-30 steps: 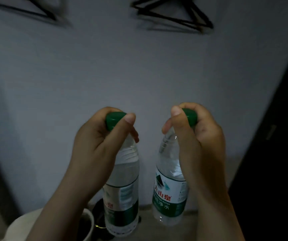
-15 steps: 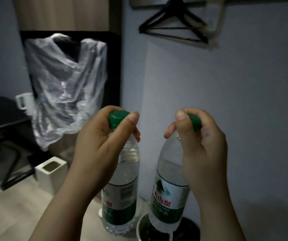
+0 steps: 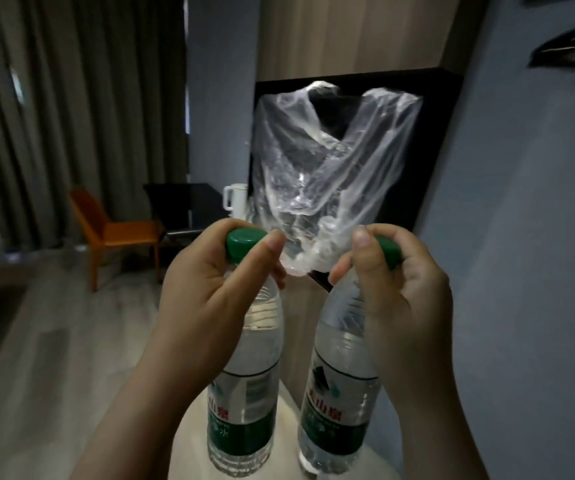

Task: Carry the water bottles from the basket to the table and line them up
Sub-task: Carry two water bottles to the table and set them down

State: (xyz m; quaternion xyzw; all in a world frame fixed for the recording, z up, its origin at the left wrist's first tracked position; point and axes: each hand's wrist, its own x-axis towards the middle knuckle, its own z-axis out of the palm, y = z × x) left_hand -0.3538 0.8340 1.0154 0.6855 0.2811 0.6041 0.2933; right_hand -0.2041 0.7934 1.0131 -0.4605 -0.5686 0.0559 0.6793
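Note:
I carry two clear water bottles with green caps and green-and-white labels, hanging upright side by side in front of me. My left hand [image 3: 210, 296] grips the neck and cap of the left bottle [image 3: 248, 403]. The neck and cap of the right bottle [image 3: 339, 400] sit in the grip of my right hand [image 3: 400, 299]. The two bottles hang a small gap apart. A dark table [image 3: 178, 195] stands far back in the room. No basket is in view.
A clear plastic bag [image 3: 317, 168] hangs on a black panel straight ahead. An orange chair [image 3: 116, 233] stands left of the dark table, with a white kettle [image 3: 236, 199] at the table's right end. Grey curtains fill the left; a blue-grey wall closes the right. A pale round surface [image 3: 286, 410] lies below the bottles.
My view has swung left, from the bare wall to the room with bag, chair and table. Both hands keep the same hold on the bottles.

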